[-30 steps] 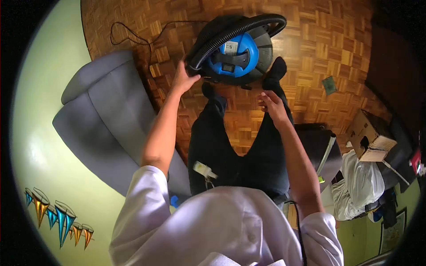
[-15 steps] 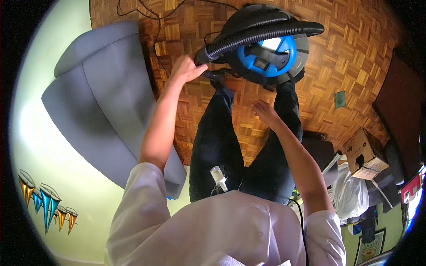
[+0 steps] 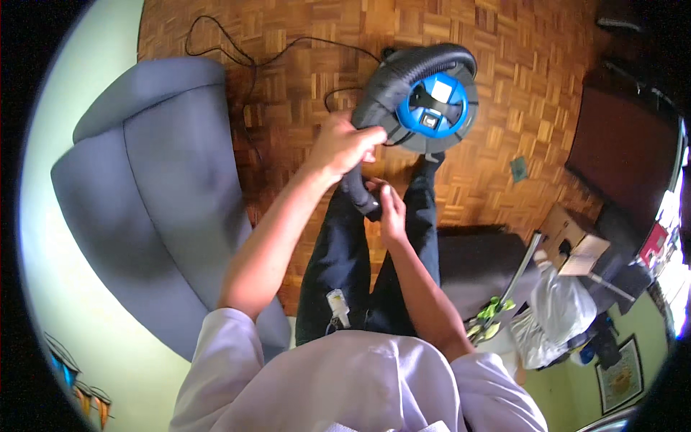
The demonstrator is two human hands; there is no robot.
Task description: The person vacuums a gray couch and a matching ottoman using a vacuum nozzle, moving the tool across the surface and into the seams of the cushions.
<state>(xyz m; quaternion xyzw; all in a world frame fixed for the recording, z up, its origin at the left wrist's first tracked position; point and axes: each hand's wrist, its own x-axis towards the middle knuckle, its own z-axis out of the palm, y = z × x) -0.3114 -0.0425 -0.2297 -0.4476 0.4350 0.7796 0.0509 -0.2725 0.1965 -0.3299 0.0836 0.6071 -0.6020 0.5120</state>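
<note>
A: How many hands are on the hose (image 3: 383,88)?
B: Two seem to be. The left hand (image 3: 345,147) has its fingers curled round it, pinching the black tube. The right hand (image 3: 389,205) is lower, beside the bent end of the same hose, its fingers partly bent; I can't tell whether they grip it or only rest there.

A: And how many vacuum cleaners?
B: One. The vacuum cleaner (image 3: 432,128) stands on the wooden floor (image 3: 309,79) in front of the person, blue on top with a black body. Its one hose arches over the top and comes back along the left side to the hands.

A: Any cords?
B: I see one black cord (image 3: 288,45) lying in loose bends on the floor, to the left of the vacuum cleaner.

A: What else can you count?
B: One grey sofa (image 3: 183,158) on the left. On the right, one small green piece (image 3: 518,169) lying flat on the floor, one cardboard box (image 3: 576,245), and one framed picture (image 3: 620,376) on the wall.
</note>
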